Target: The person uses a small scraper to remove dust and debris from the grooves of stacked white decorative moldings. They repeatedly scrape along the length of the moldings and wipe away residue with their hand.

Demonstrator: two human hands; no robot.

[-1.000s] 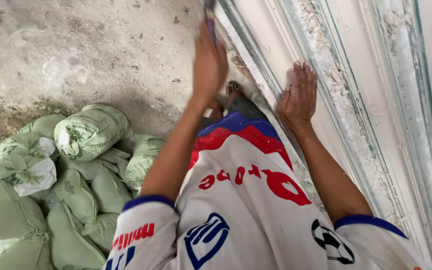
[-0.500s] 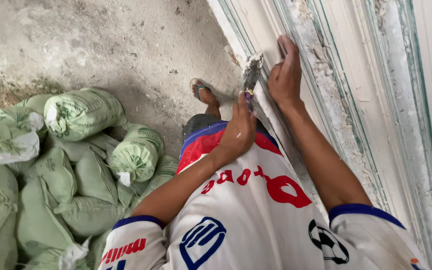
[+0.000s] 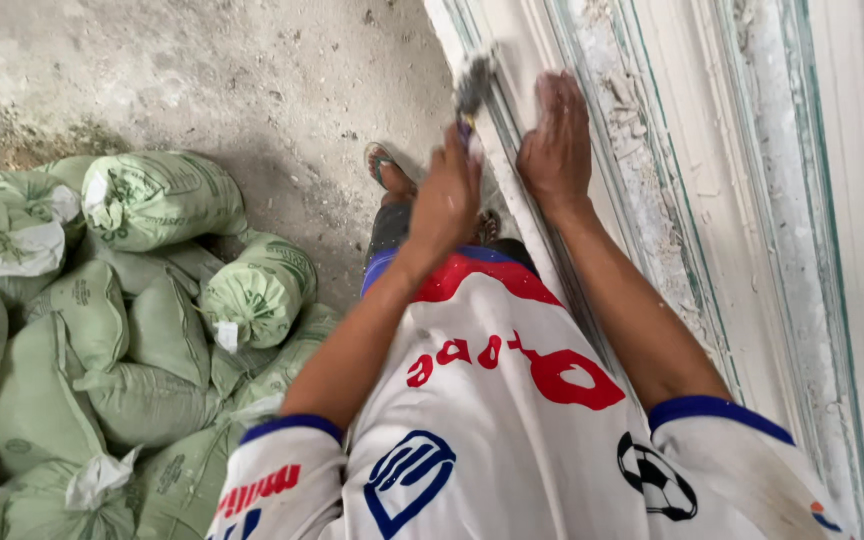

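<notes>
Brush (image 3: 474, 85): 1, blurred, being gripped in closed left hand (image 3: 447, 195) against white moulded frame (image 3: 652, 150). Right hand (image 3: 555, 145) lying open, flat on frame, holding nothing. Approx. 10 green sacks (image 3: 152, 200) piled beside.

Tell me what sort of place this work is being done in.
Probably a building site or a room under renovation: a rough, dusty concrete floor, a heap of tied green sacks, and a worn white moulded frame that the left hand works with a small tool.
</notes>
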